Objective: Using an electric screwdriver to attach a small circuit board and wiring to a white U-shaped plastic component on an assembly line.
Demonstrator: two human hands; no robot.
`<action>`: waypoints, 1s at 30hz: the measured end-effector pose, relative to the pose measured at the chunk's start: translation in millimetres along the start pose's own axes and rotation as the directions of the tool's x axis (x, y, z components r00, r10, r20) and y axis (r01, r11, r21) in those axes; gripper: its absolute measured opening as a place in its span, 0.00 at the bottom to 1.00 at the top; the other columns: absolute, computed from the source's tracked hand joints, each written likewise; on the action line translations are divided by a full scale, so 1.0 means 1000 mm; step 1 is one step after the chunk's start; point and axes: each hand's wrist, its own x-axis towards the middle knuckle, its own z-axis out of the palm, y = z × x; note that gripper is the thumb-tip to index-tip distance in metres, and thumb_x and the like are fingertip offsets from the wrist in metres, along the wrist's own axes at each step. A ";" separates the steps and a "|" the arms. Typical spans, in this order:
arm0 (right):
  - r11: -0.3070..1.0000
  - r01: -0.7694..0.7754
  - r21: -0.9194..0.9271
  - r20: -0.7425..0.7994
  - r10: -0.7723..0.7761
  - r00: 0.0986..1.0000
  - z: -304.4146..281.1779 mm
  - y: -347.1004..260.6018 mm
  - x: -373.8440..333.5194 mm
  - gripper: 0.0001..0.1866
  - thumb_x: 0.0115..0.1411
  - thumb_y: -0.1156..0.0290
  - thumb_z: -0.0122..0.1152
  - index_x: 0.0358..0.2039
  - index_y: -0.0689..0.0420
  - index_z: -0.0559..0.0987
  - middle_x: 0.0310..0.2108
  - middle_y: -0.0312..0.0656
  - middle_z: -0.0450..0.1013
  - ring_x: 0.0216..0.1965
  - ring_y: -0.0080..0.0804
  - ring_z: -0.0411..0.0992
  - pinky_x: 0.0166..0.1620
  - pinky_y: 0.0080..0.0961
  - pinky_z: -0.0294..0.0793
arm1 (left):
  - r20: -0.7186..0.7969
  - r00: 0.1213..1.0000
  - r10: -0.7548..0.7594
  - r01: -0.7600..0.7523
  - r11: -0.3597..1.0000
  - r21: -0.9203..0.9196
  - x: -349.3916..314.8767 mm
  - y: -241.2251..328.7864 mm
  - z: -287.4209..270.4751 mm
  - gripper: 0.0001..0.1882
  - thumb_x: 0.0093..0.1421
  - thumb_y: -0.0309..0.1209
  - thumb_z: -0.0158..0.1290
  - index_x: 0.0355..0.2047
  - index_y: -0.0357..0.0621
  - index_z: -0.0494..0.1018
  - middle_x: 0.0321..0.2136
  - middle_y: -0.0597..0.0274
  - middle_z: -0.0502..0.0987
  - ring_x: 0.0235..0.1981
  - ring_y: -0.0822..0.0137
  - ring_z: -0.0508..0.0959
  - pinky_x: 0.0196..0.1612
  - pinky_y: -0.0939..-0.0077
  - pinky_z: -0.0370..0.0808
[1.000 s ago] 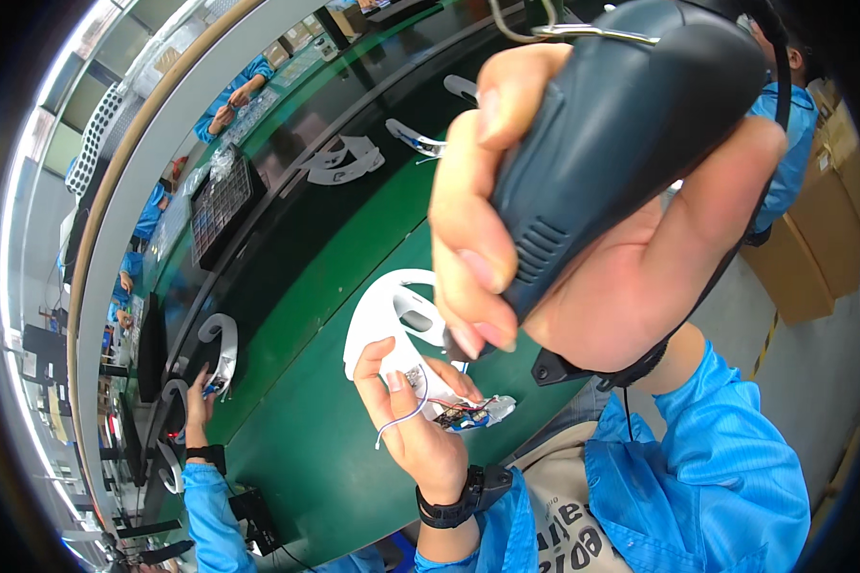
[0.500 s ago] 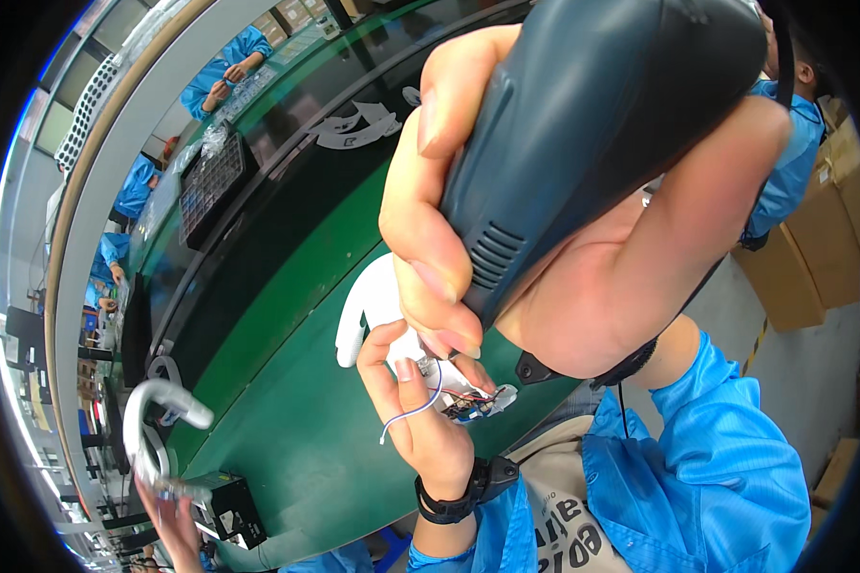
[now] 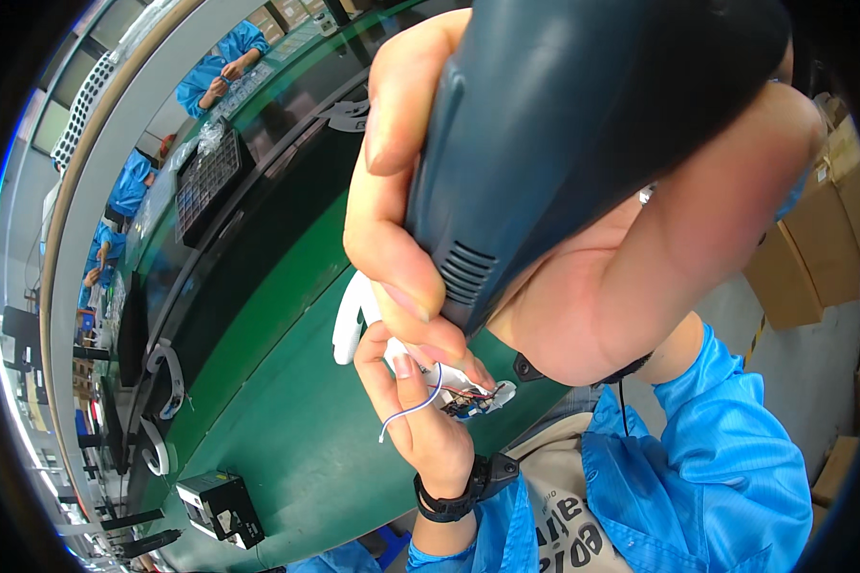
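Note:
My right hand is wrapped around a dark electric screwdriver with vent slits, held large and close to the view. Its working tip is hidden behind my fingers. Below it, my left hand grips a white curved plastic housing, partly covered by both hands. A small circuit board with red and black wires shows at the housing's near end. One loose blue-and-white wire curls across my left fingers. My right fingertips are close to the housing; contact cannot be made out.
A green bench runs beneath my hands beside a dark conveyor belt. Further white curved parts lie at left, near a black box. Beyond stand a black compartment tray and co-workers in blue. Cartons are stacked at right.
My right hand and the screwdriver have shifted left and slightly closer. Another person's hand with a white curved part has left the lower left. My left hand keeps its hold.

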 end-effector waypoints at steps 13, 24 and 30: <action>1.000 -0.009 -0.021 -0.003 0.009 1.000 0.003 0.002 -0.003 0.45 0.62 0.26 0.49 0.50 0.62 0.69 0.26 0.41 0.71 0.22 0.26 0.71 0.25 0.23 0.75 | -0.025 0.999 -0.020 0.020 1.000 0.021 -0.003 -0.001 -0.003 0.19 0.78 0.38 0.39 0.62 0.40 0.56 0.31 0.50 0.77 0.24 0.65 0.78 0.29 0.72 0.77; 0.999 -0.011 -0.052 -0.014 0.010 1.000 0.007 0.005 -0.004 0.43 0.63 0.27 0.50 0.50 0.62 0.69 0.26 0.40 0.71 0.23 0.25 0.70 0.26 0.23 0.74 | 0.013 1.000 0.009 -0.009 1.000 0.026 -0.001 -0.002 -0.002 0.20 0.78 0.38 0.38 0.62 0.39 0.54 0.29 0.50 0.77 0.25 0.65 0.77 0.32 0.72 0.77; 0.998 -0.012 -0.068 -0.017 0.011 1.000 0.006 0.006 -0.003 0.42 0.64 0.28 0.51 0.49 0.61 0.70 0.26 0.39 0.70 0.23 0.24 0.70 0.27 0.23 0.73 | 0.026 1.000 0.006 -0.006 1.000 -0.004 -0.001 -0.002 -0.002 0.19 0.78 0.38 0.38 0.61 0.39 0.54 0.28 0.49 0.77 0.25 0.65 0.77 0.33 0.72 0.77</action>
